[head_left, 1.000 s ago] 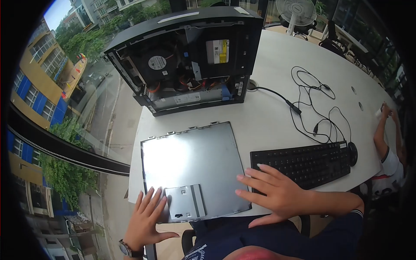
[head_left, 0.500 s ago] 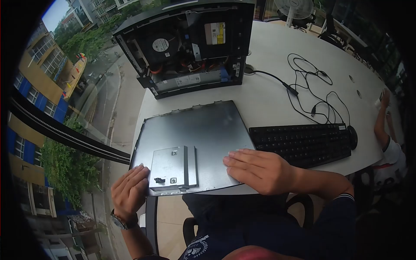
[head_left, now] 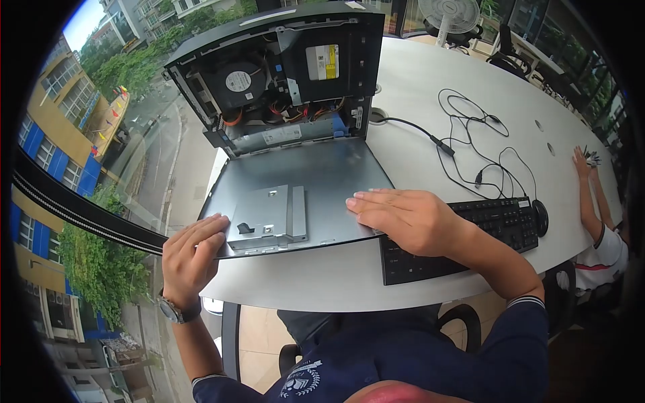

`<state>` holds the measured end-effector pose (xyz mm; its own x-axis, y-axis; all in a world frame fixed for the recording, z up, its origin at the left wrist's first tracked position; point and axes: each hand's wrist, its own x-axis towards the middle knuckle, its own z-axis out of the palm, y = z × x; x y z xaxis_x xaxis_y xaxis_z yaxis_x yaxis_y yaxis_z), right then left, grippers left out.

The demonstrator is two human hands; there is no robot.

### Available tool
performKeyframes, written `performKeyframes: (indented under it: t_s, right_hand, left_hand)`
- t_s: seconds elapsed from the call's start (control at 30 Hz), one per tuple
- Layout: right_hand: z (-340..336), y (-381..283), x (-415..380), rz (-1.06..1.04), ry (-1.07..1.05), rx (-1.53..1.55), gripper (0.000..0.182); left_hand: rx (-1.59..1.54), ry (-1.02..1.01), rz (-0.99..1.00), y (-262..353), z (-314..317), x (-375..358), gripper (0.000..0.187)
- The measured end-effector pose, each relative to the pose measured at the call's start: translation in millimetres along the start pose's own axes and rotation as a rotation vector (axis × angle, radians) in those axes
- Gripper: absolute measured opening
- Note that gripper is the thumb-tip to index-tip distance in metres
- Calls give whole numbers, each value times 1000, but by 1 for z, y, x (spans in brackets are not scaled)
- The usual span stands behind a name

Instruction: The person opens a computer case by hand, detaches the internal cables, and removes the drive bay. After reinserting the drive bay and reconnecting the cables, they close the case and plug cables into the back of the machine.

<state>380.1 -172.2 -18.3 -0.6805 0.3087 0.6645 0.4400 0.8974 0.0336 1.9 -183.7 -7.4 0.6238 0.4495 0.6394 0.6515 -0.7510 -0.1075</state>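
Observation:
A metal side panel [head_left: 329,168] lies inner face up in front of an opened desktop computer case [head_left: 292,87]. Its far edge meets the foot of the case, and its near edge looks lifted off the table. My left hand [head_left: 191,255] grips the near left corner, fingers on top, thumb side partly hidden. At the right edge my right hand [head_left: 406,218] holds the panel with fingers laid together over it; the thumb is out of sight. A raised bracket [head_left: 262,215] with a small black latch sits on the panel.
A black keyboard [head_left: 494,228] lies partly under my right forearm, with a mouse [head_left: 540,218] beside it. Loose black cables [head_left: 463,138] spread behind them. A window [head_left: 144,148] borders the left side. Another person's hands [head_left: 583,164] rest at the far right.
Both hands have pushed the side panel away from me, up against the foot of the computer case. More of the keyboard and the table's near edge now shows.

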Motion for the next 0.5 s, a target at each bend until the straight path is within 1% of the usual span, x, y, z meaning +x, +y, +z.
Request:
performKeyframes:
  t_s: [0.07,0.13,0.2,0.27,0.3,0.4,0.5]
  right_hand:
    - [-10,10,10,12,-37,23,26]
    - [-27,25,26,37,-46,33,38]
    - [-37,45,42,106,18,25,36]
    - [-33,63,53,146,130,53,32]
    - [-32,69,57,167,188,64,30]
    - [-37,76,58,179,120,126,30]
    - [-36,78,63,65,109,113,27]
  left_hand:
    - [-39,13,-14,-8,-4,9,23]
    - [24,80,-109,-11,-14,35,29]
    - [-107,170,-257,-33,-17,50,38]
    - [-87,94,-311,-52,-24,68,38]
    - [-69,122,-228,-55,-24,79,40]
    - [-138,115,-315,-57,-22,78,42]
    - [-98,144,-308,-55,-19,62,44]
